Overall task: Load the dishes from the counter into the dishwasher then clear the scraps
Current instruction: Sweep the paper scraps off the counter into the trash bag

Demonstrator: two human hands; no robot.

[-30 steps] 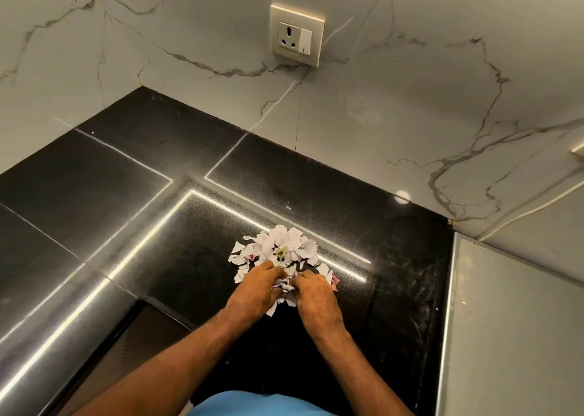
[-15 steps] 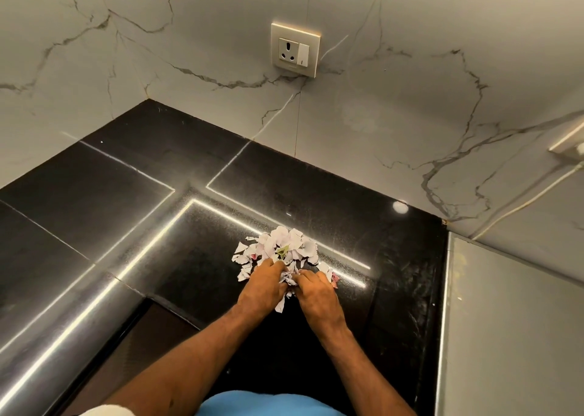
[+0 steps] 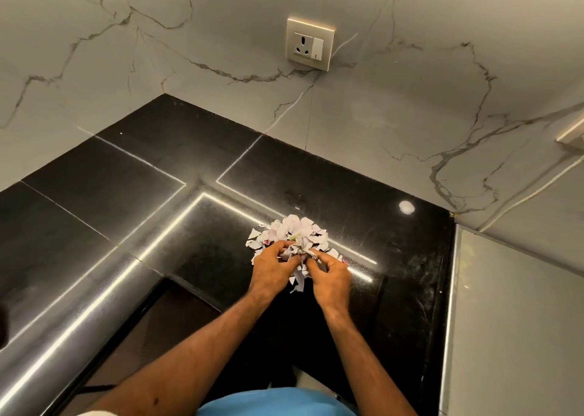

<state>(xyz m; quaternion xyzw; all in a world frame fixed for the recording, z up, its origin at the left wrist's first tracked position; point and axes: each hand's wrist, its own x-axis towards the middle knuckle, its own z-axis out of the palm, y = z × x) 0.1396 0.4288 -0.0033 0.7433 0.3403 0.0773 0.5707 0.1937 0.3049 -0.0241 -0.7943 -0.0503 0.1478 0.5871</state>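
As I judge it, I am at the scrap-clearing part of the job, and what matters is where the scraps (image 3: 297, 227) lie from my hands. The heap of torn paper sits on the black counter (image 3: 126, 178) at the frame's centre. Its bulk is directly above my fingers in the frame, on the side toward the marble wall (image 3: 395, 106), below the socket (image 3: 310, 43) though well apart from it. My left hand (image 3: 271, 270) and right hand (image 3: 333, 275) meet at the heap's lower edge, knuckles up and fingers curled in toward each other. Between them they pinch a crumpled clump of the pieces, and a few strips hang down from it in the gap between my palms (whether those are gripped or only caught in the bunch I cannot tell). The heap spreads wider left to right than up and down the frame, with a few bits trailing off at the lower right beside my right hand. Both hands are about equally near, one on each flank. So the gathering should come from both sides, reaching round the upper edge and drawing down the frame toward me, and the strays at the right fall to the right hand.
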